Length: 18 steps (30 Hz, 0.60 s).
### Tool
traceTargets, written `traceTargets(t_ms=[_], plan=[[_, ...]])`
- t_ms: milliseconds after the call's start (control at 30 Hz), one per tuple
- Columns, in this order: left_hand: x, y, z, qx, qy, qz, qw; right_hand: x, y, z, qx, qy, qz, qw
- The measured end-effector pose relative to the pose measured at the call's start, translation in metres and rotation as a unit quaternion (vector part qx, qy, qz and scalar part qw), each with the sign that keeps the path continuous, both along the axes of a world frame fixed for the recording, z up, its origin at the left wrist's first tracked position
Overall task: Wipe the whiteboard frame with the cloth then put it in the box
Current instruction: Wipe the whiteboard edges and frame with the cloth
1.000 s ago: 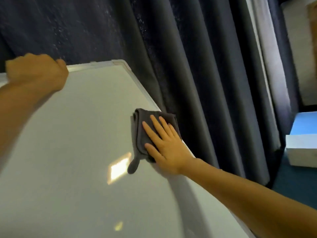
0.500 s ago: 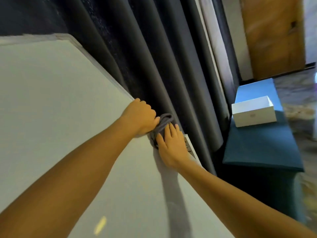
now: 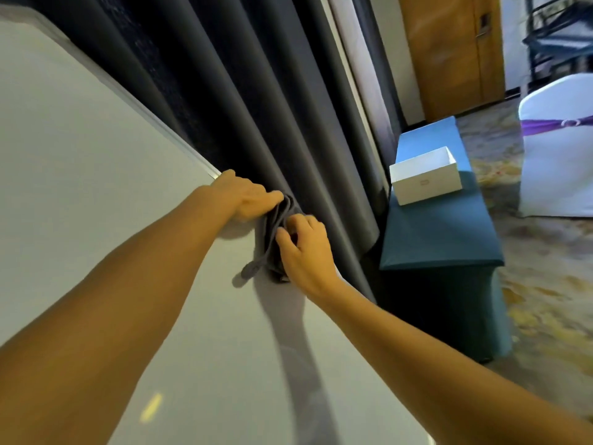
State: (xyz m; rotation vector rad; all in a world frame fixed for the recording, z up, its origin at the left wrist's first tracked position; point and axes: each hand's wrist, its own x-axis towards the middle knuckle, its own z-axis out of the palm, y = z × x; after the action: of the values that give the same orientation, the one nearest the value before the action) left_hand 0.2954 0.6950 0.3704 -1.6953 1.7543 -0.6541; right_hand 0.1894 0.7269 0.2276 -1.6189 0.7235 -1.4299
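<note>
At whiteboard frame (image 3: 195,157) edge: both hands, left hand (image 3: 247,197) and right hand (image 3: 305,248), pinching bunched cloth (image 3: 272,239).

Both forearms bare, no sleeves, watch or rings.

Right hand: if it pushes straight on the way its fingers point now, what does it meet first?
The grey cloth, which the right hand already touches at the whiteboard edge. Just beyond lies the left hand, gripping the same cloth.
</note>
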Motion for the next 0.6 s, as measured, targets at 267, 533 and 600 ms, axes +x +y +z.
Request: traceTargets(t_ms=[267, 533, 600], plan=[[-0.007, -0.012, -0.033, -0.171, -0.051, 0.036, 0.983, 0.027, 0.01, -0.009, 0.262, -0.236, 0.037, 0.935], [-0.023, -0.018, -0.076, -0.161, -0.022, 0.047, 0.986, -0.001, 0.016, -0.13, 0.005, -0.016, 0.008, 1.0], [-0.02, -0.016, -0.075, -0.128, 0.003, 0.042, 0.991, -0.008, 0.007, -0.131, -0.009, 0.016, -0.059, 0.998]])
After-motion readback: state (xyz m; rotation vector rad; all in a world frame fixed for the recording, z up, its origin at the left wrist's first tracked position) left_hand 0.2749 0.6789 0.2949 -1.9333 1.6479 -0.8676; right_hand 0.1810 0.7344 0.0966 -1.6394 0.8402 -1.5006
